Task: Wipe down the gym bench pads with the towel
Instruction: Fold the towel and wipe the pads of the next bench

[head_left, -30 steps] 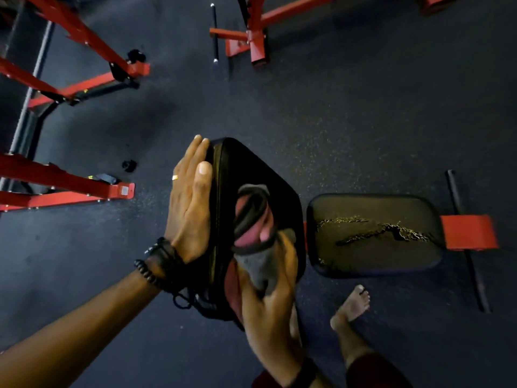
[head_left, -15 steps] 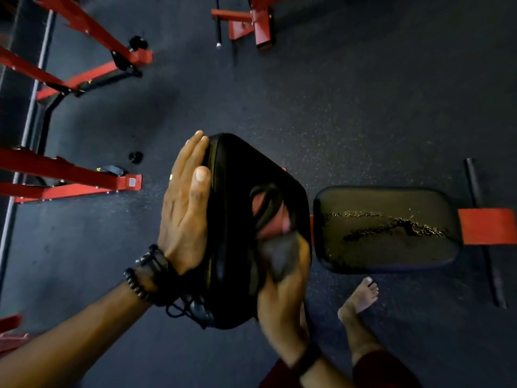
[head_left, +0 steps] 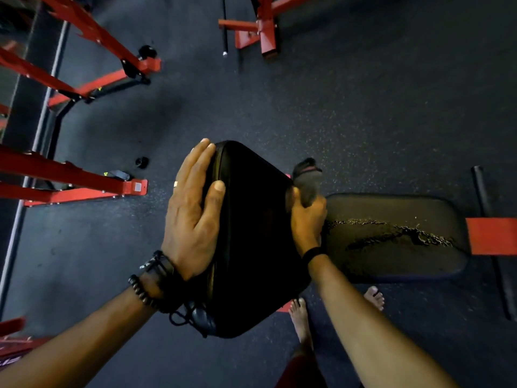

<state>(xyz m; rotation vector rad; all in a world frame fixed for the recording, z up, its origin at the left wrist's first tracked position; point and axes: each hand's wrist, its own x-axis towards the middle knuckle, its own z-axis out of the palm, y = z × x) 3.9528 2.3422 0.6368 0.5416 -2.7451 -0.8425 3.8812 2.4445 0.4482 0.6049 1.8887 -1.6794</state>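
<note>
Right hand (head_left: 306, 217) grips soft, light towel (head_left: 307, 182) at back pad (head_left: 251, 233) edge; left hand (head_left: 193, 217) flat, steadying it.

Dark rubber floor (head_left: 363, 113) is seen throughout, flecked with pale specks. Red steel frames (head_left: 70, 180) are planted along its left edge, footed with black caps. Another red frame base (head_left: 263, 29) is set at the far edge, a thin black bar (head_left: 224, 26) laid just beside it. Dim light is cast; the corners are lost in shadow.
</note>
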